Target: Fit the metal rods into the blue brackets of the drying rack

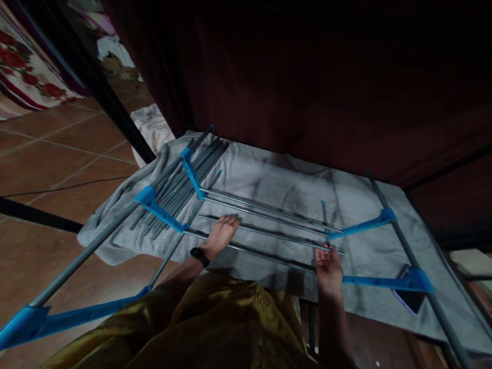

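Observation:
A thin metal tube (pixel 280 237) lies crosswise in front of me, its two ends free of the blue brackets. My left hand (pixel 223 234), a black band at its wrist, is closed over the tube near its left end. Close to the right end, my right hand (pixel 329 264) holds it palm up with fingers curled round it. Other tubes span a rack frame: a nearer crossbar (pixel 265 257) passes by my hands, and two more lie beyond. Blue plastic brackets (pixel 163 211) join the left grey pole (pixel 92 246); another blue bracket (pixel 363 224) meets the right pole (pixel 409 246).
A bundle of loose grey tubes (pixel 203 164) lies at the left on the grey blanket (pixel 277 169). A phone (pixel 412 300) rests beneath the right near bracket. Behind hangs a dark red curtain (pixel 307 102). A black post (pixel 111 97) rises over the tiled floor (pixel 77 138).

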Action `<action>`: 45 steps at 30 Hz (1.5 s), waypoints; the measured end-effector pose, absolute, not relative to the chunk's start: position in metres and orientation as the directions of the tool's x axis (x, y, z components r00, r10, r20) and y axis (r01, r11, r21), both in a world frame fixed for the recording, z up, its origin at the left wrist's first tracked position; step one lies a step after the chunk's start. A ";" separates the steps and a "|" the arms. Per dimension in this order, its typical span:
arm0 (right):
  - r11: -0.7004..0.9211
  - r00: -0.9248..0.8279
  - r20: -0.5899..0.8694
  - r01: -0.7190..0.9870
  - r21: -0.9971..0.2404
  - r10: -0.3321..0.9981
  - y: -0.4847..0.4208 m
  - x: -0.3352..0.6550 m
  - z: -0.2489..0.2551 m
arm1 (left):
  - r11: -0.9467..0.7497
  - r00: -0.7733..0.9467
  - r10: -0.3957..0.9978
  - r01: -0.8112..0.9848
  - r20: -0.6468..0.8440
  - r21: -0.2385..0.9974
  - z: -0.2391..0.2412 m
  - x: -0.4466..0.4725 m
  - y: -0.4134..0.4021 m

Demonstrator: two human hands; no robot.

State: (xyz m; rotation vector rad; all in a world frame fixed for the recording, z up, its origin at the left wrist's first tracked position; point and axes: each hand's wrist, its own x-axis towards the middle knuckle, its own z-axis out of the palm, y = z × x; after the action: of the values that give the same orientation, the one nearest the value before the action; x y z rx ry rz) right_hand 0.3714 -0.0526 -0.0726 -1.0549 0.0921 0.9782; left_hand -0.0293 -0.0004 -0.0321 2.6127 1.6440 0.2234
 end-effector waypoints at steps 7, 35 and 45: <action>0.129 0.608 -0.493 -0.701 -0.702 0.622 -0.049 0.359 -0.064 | -0.476 0.456 0.879 0.862 0.141 0.176 -0.038 -0.035 0.006; 0.166 0.586 -0.308 -0.617 -0.769 0.749 -0.039 0.334 -0.050 | -0.616 0.531 0.786 0.712 0.316 0.336 -0.055 -0.027 0.015; 0.119 0.534 -0.358 -0.665 -0.737 0.766 -0.044 0.334 -0.052 | -0.610 0.527 0.790 0.729 0.314 0.310 -0.058 -0.020 0.015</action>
State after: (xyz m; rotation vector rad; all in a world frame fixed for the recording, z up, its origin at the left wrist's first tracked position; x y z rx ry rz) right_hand 0.3338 -0.0444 -0.0520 -1.0044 -0.1208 1.0498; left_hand -0.0197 0.0153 -0.0581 2.6202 1.3119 0.6486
